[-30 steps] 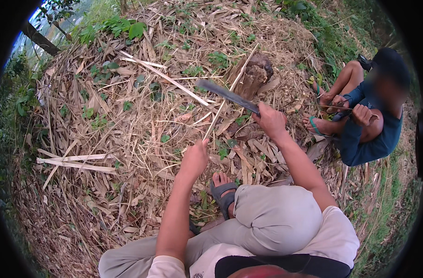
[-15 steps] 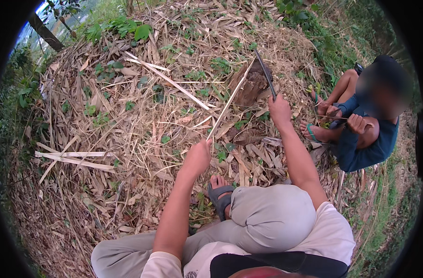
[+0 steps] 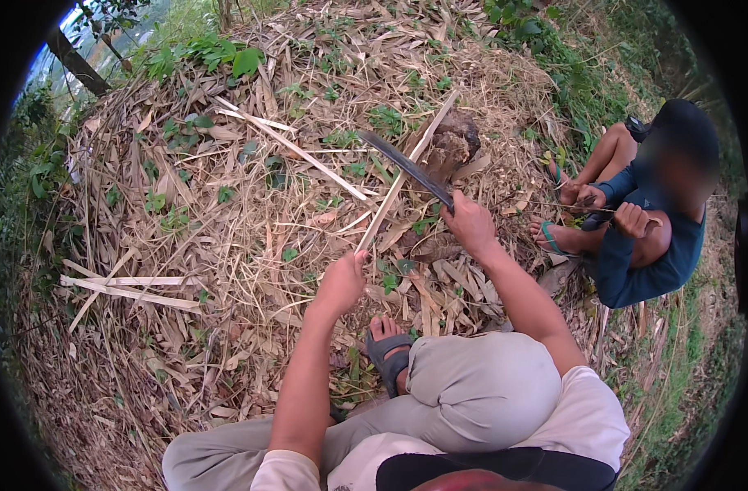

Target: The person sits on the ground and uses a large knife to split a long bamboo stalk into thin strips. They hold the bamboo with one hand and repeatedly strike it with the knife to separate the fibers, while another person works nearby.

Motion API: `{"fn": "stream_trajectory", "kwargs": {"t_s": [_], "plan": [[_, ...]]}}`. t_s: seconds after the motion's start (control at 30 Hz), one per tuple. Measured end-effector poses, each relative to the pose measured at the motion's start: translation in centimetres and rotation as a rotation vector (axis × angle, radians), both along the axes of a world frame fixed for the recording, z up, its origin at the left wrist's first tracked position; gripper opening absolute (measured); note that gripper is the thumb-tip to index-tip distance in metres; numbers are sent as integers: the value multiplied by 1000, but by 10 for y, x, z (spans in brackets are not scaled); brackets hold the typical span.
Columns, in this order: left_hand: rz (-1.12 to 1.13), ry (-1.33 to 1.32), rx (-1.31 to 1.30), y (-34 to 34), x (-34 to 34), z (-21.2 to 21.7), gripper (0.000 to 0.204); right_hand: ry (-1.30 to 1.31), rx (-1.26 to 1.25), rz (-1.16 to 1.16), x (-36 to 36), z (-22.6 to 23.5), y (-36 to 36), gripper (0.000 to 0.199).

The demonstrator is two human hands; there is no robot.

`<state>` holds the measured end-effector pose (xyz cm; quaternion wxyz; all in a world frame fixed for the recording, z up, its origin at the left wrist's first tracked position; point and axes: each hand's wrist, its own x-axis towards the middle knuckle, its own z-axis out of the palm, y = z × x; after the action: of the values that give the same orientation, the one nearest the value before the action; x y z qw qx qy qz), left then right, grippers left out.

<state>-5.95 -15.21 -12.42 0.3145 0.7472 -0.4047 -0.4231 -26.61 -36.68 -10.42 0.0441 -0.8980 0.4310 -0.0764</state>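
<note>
My left hand [image 3: 341, 285] is closed around the near end of a long pale bamboo strip [image 3: 379, 222]. The strip slants up and away to the right, its far part beside a rough wooden stump [image 3: 446, 157]. In my right hand [image 3: 471, 224] is the handle of a machete [image 3: 397, 155] with a dark blade. The blade points to the far left and crosses over the strip, close to the stump. Whether the edge touches the strip I cannot tell.
More split strips [image 3: 300, 152] lie ahead on dry leaf litter, and another few strips [image 3: 137, 286] are at the left. On the right a person [image 3: 648, 237] in a dark blue top crouches, holding a thin stick. A thin tree trunk [image 3: 78, 61] stands far left.
The machete has swung left from beside the stump to lie across the strip, and my right hand has come down and left. My left hand has shifted slightly nearer, still holding the strip.
</note>
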Motion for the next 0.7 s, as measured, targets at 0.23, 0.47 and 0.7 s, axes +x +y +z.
{"fn": "stream_trajectory", "kwargs": {"t_s": [0.23, 0.47, 0.7], "plan": [[-73, 68, 74, 3, 6, 1, 46, 25, -156, 161, -17, -10, -5, 32], [6, 28, 6, 4, 12, 10, 46, 72, -97, 228, 4, -4, 30, 36], [-19, -37, -51, -4, 4, 28, 50, -32, -131, -53, 1, 8, -31, 35]]}}
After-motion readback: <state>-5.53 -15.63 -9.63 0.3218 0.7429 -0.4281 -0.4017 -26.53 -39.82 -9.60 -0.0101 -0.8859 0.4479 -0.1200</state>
